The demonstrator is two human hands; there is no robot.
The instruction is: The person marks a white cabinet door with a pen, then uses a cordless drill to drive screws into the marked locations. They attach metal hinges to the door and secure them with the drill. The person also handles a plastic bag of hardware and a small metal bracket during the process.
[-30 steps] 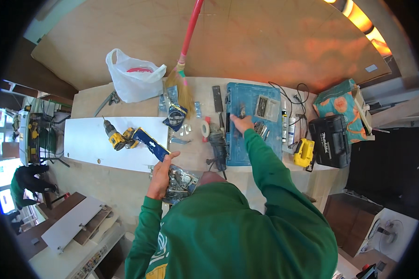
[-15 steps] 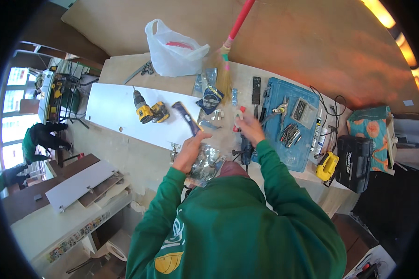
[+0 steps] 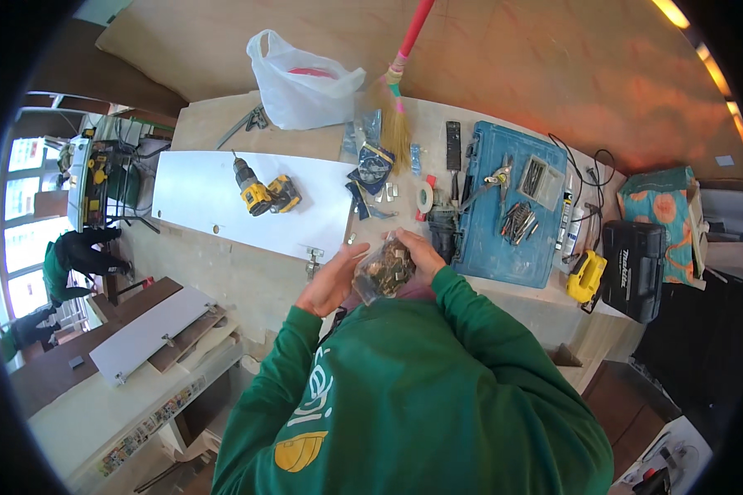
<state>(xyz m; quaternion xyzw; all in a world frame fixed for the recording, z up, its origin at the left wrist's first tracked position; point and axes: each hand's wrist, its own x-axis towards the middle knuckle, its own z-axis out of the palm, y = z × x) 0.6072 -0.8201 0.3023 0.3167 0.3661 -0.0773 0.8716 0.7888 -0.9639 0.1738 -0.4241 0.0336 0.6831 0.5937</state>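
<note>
A clear plastic bag point(image 3: 381, 272) of small metal fittings hangs in front of my chest, over the table's near edge. My right hand point(image 3: 422, 257) is closed round its upper right side. On the bag's other side, my left hand point(image 3: 328, 280) has its fingers stretched out beside the plastic; whether it bears any weight is hard to tell. Just beyond lie a dark blue strip-like packet point(image 3: 358, 200), some small metal pieces point(image 3: 385, 193) and a pale tape roll point(image 3: 424, 197). A hinge point(image 3: 314, 254) sits at the white panel's edge near my left hand.
A yellow-black cordless drill point(image 3: 258, 191) lies on the white panel point(image 3: 190, 186). Behind are a white carrier bag point(image 3: 301, 95) and a broom point(image 3: 398, 136). To the right are a blue tool case point(image 3: 487, 247), cables and a black case point(image 3: 631, 272). Another person point(image 3: 70, 260) works far left.
My left hand has let go of the dark blue packet, which now lies on the table. My right hand has come from beside the tape roll to grip the bag of fittings.
</note>
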